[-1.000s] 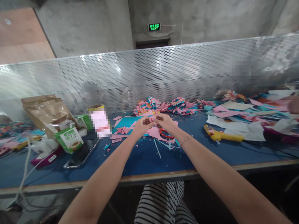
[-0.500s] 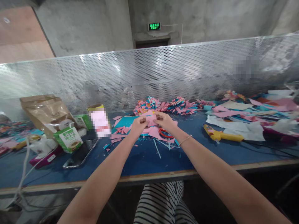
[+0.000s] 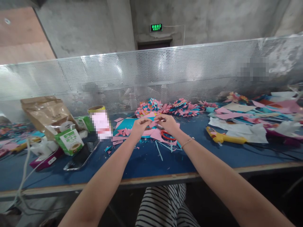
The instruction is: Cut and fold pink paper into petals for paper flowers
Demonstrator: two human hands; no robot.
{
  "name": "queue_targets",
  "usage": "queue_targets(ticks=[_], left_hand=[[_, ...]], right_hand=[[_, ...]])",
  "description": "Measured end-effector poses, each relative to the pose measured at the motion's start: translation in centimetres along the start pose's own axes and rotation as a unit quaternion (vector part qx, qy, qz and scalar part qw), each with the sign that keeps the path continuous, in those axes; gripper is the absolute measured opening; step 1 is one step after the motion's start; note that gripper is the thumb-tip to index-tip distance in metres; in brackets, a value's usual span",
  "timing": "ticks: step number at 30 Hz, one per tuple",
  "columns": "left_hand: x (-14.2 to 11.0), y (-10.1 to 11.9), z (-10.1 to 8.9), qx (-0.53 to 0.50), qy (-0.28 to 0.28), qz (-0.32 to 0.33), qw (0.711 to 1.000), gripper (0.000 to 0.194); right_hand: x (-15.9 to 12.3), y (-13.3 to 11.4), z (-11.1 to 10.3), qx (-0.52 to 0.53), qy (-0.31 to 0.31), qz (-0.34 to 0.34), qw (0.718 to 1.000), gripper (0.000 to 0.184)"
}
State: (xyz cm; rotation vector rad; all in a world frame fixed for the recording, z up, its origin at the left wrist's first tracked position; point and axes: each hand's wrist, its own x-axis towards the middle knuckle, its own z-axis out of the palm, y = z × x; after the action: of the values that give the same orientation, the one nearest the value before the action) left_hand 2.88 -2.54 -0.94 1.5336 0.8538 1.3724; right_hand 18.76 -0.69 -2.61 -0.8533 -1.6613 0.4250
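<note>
My left hand and my right hand meet over the middle of the blue table, and both pinch a small pink paper piece between their fingertips. Under them lie pink and teal paper sheets and thin offcuts. Red-handled scissors rest just below my right wrist, which wears a thin bracelet. Behind the hands sits a row of finished pink and blue paper flowers.
A yellow glue gun lies to the right, beside a heap of paper sheets. On the left stand a brown paper bag, green cartons, a phone and a white cable. A perforated metal screen backs the table.
Both hands stay together at the same spot. The pink piece was spread a little wider between them half a second ago and is now pinched closer again.
</note>
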Motion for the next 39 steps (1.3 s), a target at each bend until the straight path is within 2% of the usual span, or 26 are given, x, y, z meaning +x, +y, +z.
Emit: queue_targets(ticks=[4,9,17,21,25,30,36,39], left_hand=[[-0.4,0.2,0.3,0.016,-0.012,-0.004,1.0,0.029],[-0.5,0.1,0.4,0.079,-0.033,0.037,0.996,0.026],[-0.4,-0.1,0.5,0.113,0.044,0.134,0.984,0.025],[-0.4,0.0,0.6,0.113,0.043,0.16,0.98,0.023],[-0.5,0.1,0.6,0.09,0.037,0.16,0.982,0.023],[-0.5,-0.2,0.7,0.056,0.037,0.13,0.989,0.022],[-0.3,-0.7,0.8,0.003,0.031,0.088,0.996,0.024],[-0.1,-1.0,0.8,0.002,0.042,0.083,0.996,0.024]], right_hand=[[-0.2,-0.2,-0.1,-0.058,0.025,-0.034,0.997,0.022],[-0.5,-0.8,-0.1,-0.03,0.019,-0.102,0.994,0.024],[-0.9,-1.9,-0.2,-0.019,0.044,-0.148,0.988,0.009],[-1.0,-2.0,-0.1,-0.004,0.056,-0.163,0.985,0.006],[-1.0,-2.1,-0.1,0.001,0.058,-0.147,0.987,0.013],[-1.0,-2.2,0.0,0.007,0.06,-0.124,0.99,0.017],[-0.9,-2.5,0.3,0.131,0.044,-0.015,0.99,0.031],[-0.7,-2.5,0.3,0.149,0.038,0.025,0.988,0.031]])
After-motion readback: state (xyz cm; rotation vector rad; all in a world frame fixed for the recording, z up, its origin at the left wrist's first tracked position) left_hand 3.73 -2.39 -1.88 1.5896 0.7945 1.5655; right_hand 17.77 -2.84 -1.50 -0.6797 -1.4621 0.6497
